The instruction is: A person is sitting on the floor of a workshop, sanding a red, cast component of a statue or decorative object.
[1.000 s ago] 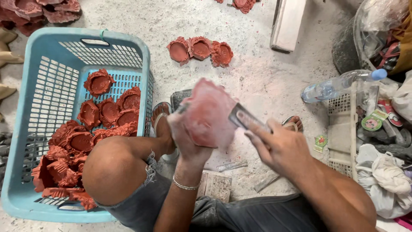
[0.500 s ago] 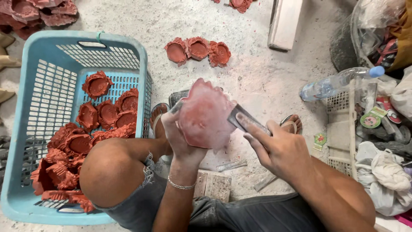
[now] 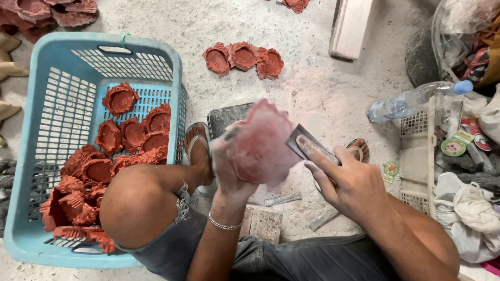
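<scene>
L hand point(image 3: 229, 166) grips a reddish clay piece point(image 3: 260, 140) from below, fingers wrapped on its near edge, held up over the lap; R hand point(image 3: 349, 179) clenched on a flat metal scraper point(image 3: 310, 145), forefinger laid along the blade, blade edge touching the piece's R side; looks to me like trimming/scraping the rim, mid-stroke, piece blurred so I can't tell how clean the edge is. Outward: blue plastic basket point(image 3: 36, 156) to the L, approx half full w/ similar red clay pieces point(image 3: 120, 135), heaped at near end; 3 more pieces point(image 3: 244, 56) in a row on the dusty floor ahead, apart from basket; another heap point(image 3: 47, 13) top L corner. I can't tell which lot is finished vs waiting; my read: many pcs handled, one in hand, more left. Water bottle point(image 3: 411, 101) lies at R beside a white crate point(image 3: 416, 156).
</scene>
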